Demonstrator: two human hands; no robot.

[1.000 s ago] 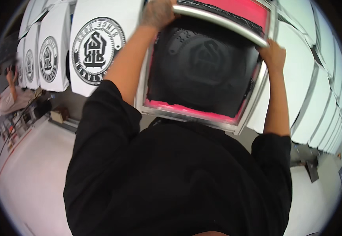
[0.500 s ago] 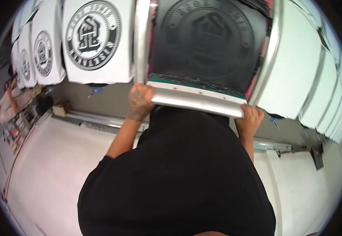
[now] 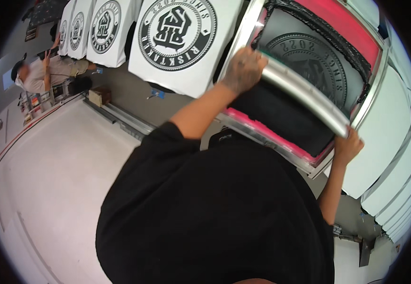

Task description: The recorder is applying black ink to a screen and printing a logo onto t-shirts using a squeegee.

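Observation:
Both my hands grip a wide squeegee with a silver metal handle (image 3: pixel 305 91). My left hand (image 3: pixel 244 70) is wrapped round its left end, and my right hand (image 3: pixel 349 146) holds the right end. The squeegee lies across a screen printing frame (image 3: pixel 376 90) with silver metal edges and pink along the inside borders. Nearer me the mesh (image 3: pixel 286 120) is coated in dark black. Beyond the squeegee a round emblem (image 3: pixel 316 61) shows on greyer mesh, with thick black ink (image 3: pixel 326 23) ridged along the far side. The squeegee's blade is mostly hidden under its handle.
White shirts with a round black print (image 3: pixel 177 45) hang over platens in a row to the left. Plain white shirts (image 3: pixel 380 128) line the right. A person (image 3: pixel 40 78) is at the far left beside a shelf of supplies. A pale floor (image 3: pixel 63 180) spreads at lower left.
The squeegee has moved away from me, from the frame's near end to about its middle. Both arms reach farther out, and the view has turned, so the frame appears tilted and farther right.

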